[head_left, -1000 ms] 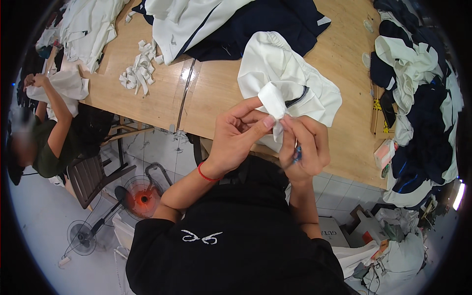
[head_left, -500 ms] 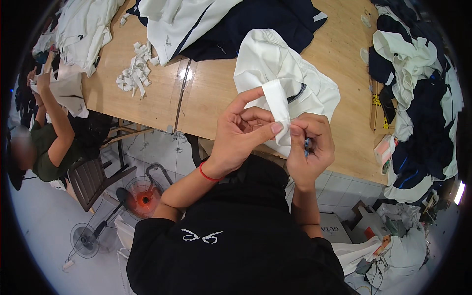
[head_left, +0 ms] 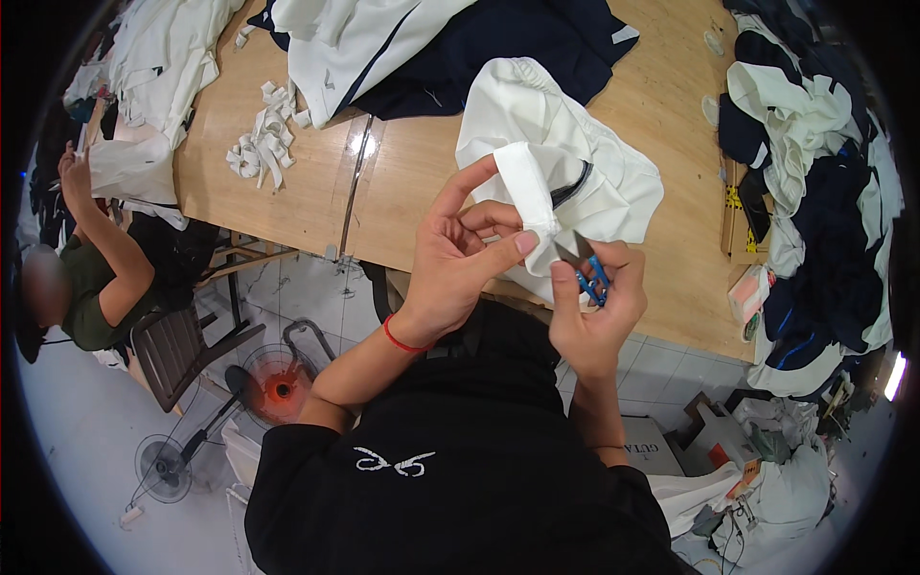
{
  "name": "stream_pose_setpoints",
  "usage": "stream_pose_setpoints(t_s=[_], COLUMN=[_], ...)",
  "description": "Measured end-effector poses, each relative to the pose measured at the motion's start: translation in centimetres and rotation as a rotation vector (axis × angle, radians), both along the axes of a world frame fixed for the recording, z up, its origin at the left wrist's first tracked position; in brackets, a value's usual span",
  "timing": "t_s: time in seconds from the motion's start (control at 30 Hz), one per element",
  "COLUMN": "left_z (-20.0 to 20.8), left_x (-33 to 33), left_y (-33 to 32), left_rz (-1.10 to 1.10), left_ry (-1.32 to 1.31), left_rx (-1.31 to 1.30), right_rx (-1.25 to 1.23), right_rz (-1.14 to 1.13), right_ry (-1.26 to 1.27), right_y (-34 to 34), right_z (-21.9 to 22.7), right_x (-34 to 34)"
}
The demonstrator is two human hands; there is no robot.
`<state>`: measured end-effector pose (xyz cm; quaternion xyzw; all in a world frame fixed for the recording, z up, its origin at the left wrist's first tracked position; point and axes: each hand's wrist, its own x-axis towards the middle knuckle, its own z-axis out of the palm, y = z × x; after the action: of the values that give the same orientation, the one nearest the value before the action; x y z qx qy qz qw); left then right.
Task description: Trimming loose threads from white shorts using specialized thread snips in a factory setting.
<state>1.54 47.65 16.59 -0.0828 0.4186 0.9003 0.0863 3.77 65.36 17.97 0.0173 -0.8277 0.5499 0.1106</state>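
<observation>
My left hand [head_left: 453,257] pinches a white band at the edge of a white garment [head_left: 618,187], its forefinger tucked behind the band and the thumb in front. The rest of that garment lies bunched on the table, with a gathered edge and a dark strip inside. A pair of small thread snips [head_left: 592,280] with blue handles sits in my right hand [head_left: 602,321], closed around it. The grey blades reach up beside the band, close to my left thumb. Whether they touch the cloth I cannot tell.
White and navy garments [head_left: 460,67] cover the far part of the wooden table [head_left: 287,216]. A heap of white strips [head_left: 264,144] lies left. More clothes [head_left: 824,220] are piled along the right. At left, a co-worker [head_left: 105,259] handles white cloth near a brown chair [head_left: 172,345] and a fan [head_left: 283,383].
My right hand has turned and dropped slightly, so the snips' blades and blue handles now show plainly. My left hand and the band have shifted a little left. The co-worker's arm has moved.
</observation>
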Motion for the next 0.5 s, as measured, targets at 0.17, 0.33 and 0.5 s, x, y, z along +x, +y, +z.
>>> stream_pose_setpoints(t_s=[0.17,0.33,0.5], left_z=[0.2,0.03,-0.24], left_x=[-0.09,0.0,0.09], left_y=[0.11,0.1,0.12], left_rz=[0.003,-0.01,-0.007], left_ry=[0.009,0.018,0.022], left_rx=[0.008,0.008,0.004], right_rx=[0.138,0.183,0.186], right_rz=[-0.039,-0.051,-0.017], right_ry=[0.102,0.125,0.135], right_y=[-0.9,-0.63,-0.5], right_z=[0.13,0.24,0.28], right_x=[-0.15,-0.38,-0.57])
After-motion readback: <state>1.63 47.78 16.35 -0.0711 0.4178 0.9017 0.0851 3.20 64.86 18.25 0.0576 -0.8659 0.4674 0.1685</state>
